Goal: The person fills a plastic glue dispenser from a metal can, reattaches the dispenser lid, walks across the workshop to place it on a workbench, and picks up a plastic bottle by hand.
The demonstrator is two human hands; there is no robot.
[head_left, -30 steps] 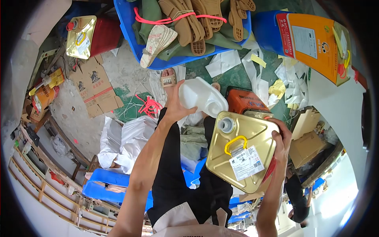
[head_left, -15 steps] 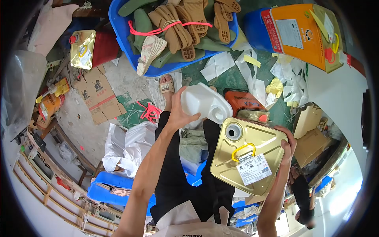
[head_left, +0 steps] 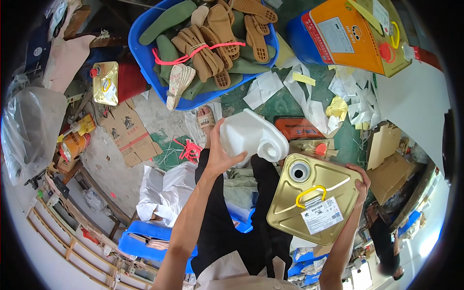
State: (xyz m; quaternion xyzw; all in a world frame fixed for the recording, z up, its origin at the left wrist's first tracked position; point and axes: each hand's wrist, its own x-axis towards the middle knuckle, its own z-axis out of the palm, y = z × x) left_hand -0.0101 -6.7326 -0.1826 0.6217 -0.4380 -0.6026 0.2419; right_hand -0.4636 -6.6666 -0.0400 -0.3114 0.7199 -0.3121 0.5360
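My left hand (head_left: 223,158) is closed around a white plastic jug (head_left: 244,133), which is tilted with its mouth toward the lower right. Just below and right of that mouth is a gold metal can (head_left: 309,198), held at its right edge by my right hand (head_left: 358,183). The can's round spout is uncapped and dark inside. A yellow handle (head_left: 311,196) and a white label (head_left: 322,215) sit on its top. Jug and can are close together; no liquid stream shows between them. Part of the can's body is hidden beneath its top.
A blue crate (head_left: 133,53) of shoe soles stands ahead. An orange-and-blue can (head_left: 333,38) is at upper right, a red can (head_left: 133,83) at upper left. An orange-black can (head_left: 299,128) stands behind the gold one. Paper scraps (head_left: 263,89) and flattened cardboard (head_left: 128,133) litter the floor.
The view has shifted, so the surroundings appear displaced. The gold can has moved slightly right, a little away from the jug. Both hands keep their hold.
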